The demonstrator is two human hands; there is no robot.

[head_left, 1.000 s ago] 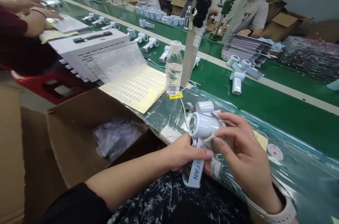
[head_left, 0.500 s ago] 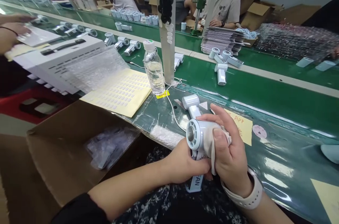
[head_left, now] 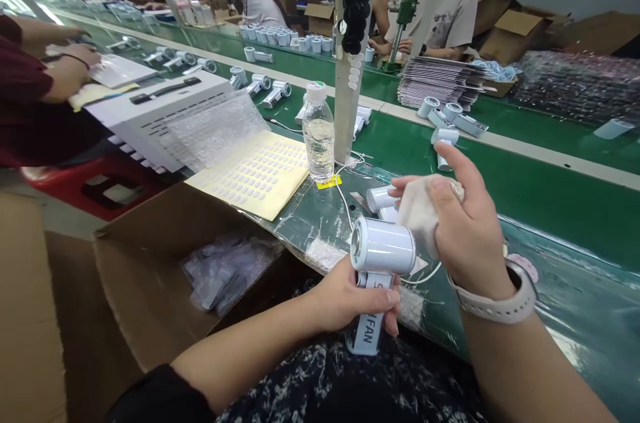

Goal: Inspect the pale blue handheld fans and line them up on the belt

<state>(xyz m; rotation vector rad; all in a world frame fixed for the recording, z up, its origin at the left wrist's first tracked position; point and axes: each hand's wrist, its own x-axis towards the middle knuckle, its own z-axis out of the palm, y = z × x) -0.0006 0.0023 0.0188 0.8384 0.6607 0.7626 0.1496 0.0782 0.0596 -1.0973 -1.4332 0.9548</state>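
Note:
My left hand [head_left: 350,296] grips the handle of a pale blue handheld fan [head_left: 383,250], holding it upright over my lap at the bench edge. Its round barrel points left. My right hand [head_left: 463,226] is raised just right of the barrel, pinching a small white cloth [head_left: 417,210] that is off the fan. A second fan [head_left: 381,199] lies on the plastic-covered bench [head_left: 550,303] behind the held one.
A water bottle [head_left: 319,133] and a white post [head_left: 350,50] stand ahead. A yellow sticker sheet [head_left: 255,173] lies left. An open carton [head_left: 150,263] with bags sits below. The green conveyor [head_left: 525,190] carries several fans. Other people work on both sides.
My right hand has lifted the cloth off the fan's barrel and moved up and right. The left hand keeps its hold on the handle. My view swung slightly.

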